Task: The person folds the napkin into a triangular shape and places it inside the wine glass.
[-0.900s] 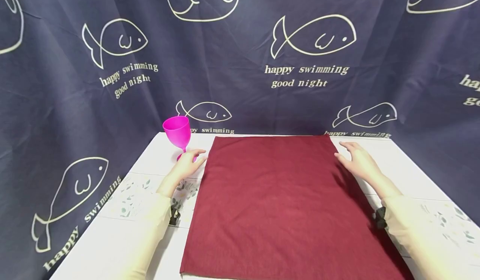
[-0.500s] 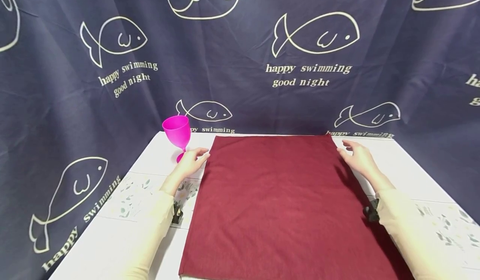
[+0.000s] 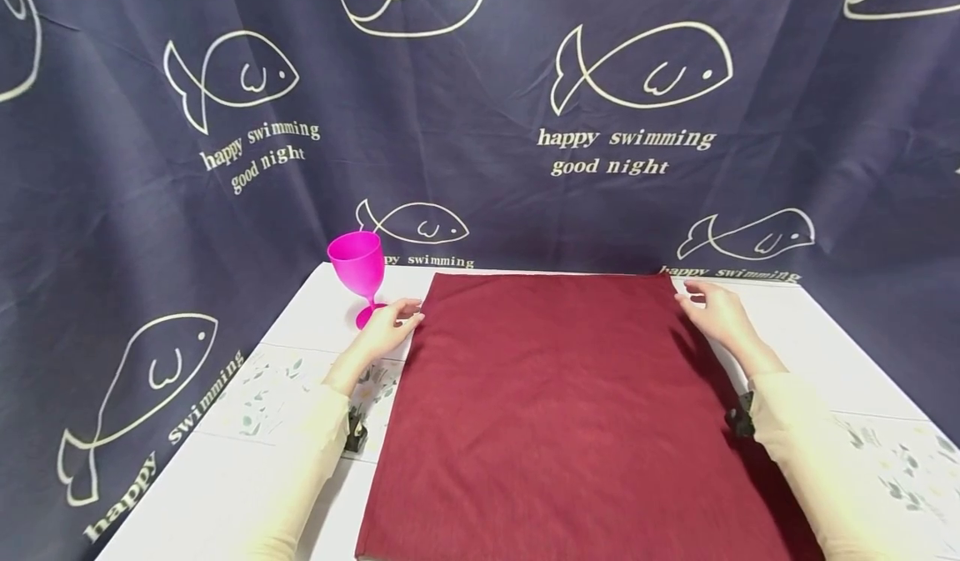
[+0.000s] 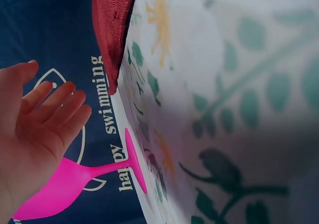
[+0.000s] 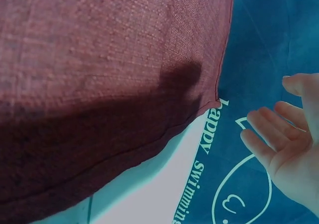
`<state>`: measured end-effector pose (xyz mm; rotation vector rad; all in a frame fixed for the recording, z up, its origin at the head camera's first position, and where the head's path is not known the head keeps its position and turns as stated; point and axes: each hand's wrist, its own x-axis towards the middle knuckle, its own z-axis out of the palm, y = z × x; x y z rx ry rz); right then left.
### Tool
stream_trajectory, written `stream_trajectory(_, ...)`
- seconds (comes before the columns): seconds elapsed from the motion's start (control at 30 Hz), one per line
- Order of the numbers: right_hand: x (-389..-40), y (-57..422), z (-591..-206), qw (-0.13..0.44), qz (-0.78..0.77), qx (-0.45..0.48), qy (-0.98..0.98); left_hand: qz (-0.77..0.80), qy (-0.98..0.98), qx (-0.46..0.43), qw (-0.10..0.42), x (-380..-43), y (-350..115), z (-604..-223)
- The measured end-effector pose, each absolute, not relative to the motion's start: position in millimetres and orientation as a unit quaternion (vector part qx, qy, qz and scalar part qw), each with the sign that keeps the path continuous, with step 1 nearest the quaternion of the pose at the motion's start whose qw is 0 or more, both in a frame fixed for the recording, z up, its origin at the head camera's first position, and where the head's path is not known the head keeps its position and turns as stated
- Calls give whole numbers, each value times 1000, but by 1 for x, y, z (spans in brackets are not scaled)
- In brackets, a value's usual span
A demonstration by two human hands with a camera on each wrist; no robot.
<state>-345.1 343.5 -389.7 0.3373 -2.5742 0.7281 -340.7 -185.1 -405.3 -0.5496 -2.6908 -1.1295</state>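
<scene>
A dark red cloth (image 3: 547,411) lies spread over the middle of the table, its surface slightly wrinkled. My left hand (image 3: 384,331) hovers by the cloth's left edge, fingers relaxed and holding nothing. Behind that hand a bright pink goblet (image 3: 357,264) stands upright; in the left wrist view the palm overlaps the goblet's bowl (image 4: 52,191). On the other side my right hand (image 3: 722,319) is beside the cloth's far right corner, fingers loosely bent with nothing in them. The right wrist view shows this hand (image 5: 291,149) apart from the cloth corner (image 5: 212,103).
The white table (image 3: 292,321) has a leaf-and-flower printed band across it. A dark blue curtain (image 3: 480,111) with white fish drawings and lettering hangs right behind the table's far edge and along its sides. Each wrist carries a small black device (image 3: 738,415).
My left hand has shifted slightly right, closer to the cloth's edge, baring more of the goblet's foot. The right forearm has swung a little inward. The cloth stays spread; the head view has turned slightly.
</scene>
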Motion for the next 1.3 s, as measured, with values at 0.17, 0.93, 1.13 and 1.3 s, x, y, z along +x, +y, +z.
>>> stream_trajectory(0.17, -354, 346, -391, 218, 255, 122, -934, -373, -903, -198, 80, -340, -186, -408)
stream_trajectory(0.93, -378, 342, -408, 214, 222, 127, -943, -306, -933, -186, 19, -344, -192, -415)
stream_trajectory(1.13, -387, 343, -411, 215, 213, 131, -944, -300, -936, -184, 9, -347, -191, -416)
stream_trajectory(1.3, -394, 343, -414, 201, 211, 119, -949, -313, -931, -188, 10, -346, -190, -416)
